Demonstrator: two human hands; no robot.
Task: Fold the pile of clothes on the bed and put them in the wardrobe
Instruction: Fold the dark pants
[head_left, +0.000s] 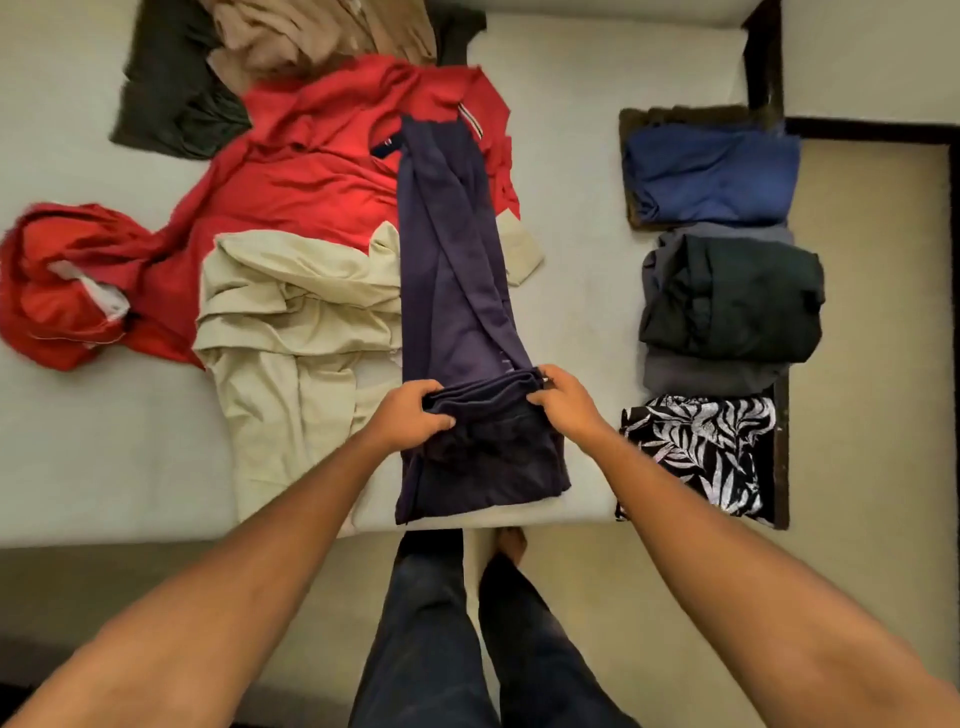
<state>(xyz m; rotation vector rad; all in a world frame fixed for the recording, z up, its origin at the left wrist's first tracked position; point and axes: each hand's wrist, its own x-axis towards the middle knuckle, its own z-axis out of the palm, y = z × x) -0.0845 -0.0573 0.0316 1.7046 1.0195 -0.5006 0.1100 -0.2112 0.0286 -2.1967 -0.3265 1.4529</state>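
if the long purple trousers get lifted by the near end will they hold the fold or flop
Probably floppy: the purple trousers lie in soft creases across the beige garment. Lifted where the left hand and right hand pinch the folded edge, the long far part would likely sag. The cloth looks thin, so probably light.

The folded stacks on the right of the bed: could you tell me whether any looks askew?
Mostly tidy. The leaf-print garment nearest the person lies crooked, its near corner reaching the mattress edge. The black garment sits bulging on a grey garment.
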